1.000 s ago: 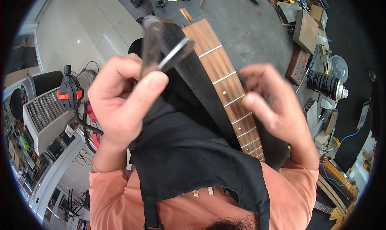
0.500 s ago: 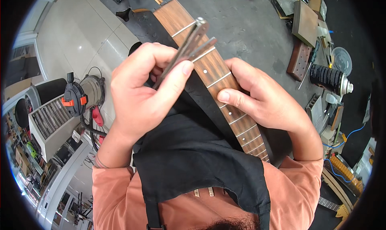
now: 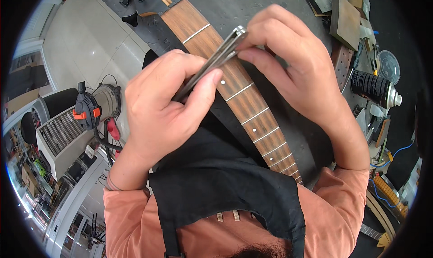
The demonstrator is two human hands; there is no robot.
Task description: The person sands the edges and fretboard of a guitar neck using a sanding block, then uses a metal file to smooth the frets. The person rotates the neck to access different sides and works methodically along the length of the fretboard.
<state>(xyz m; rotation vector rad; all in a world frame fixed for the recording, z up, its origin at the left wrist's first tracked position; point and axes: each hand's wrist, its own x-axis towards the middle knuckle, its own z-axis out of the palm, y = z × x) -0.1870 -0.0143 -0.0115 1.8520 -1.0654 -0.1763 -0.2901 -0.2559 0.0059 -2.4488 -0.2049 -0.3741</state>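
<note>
A slim steel folding feeler gauge (image 3: pixel 219 55) slants over a guitar neck (image 3: pixel 262 118). My left hand (image 3: pixel 162 102) is closed on its lower end, thumb along one side and fingers behind. Near its upper end, my right hand (image 3: pixel 293 62) pinches the gauge between thumb and fingers; exactly which leaf it grips is hidden. The neck has a striped brown fretboard with silver frets and pale dot inlays. It runs from the upper left down toward my black apron (image 3: pixel 221 159), and neither hand visibly grips it.
Beneath the neck is a dark grey workbench (image 3: pixel 311 136). At right are a black spray can (image 3: pixel 372 87), a clear round lid (image 3: pixel 388 67), a wooden block (image 3: pixel 345 22) and assorted tools. Small black knobs (image 3: pixel 130 19) lie at upper left. A shop vacuum (image 3: pixel 97 107) stands left.
My right hand has left the neck, moving up to the feeler gauge's upper end. The leaf that stuck out apart now lies close to the rest. The neck has shifted slightly left.
</note>
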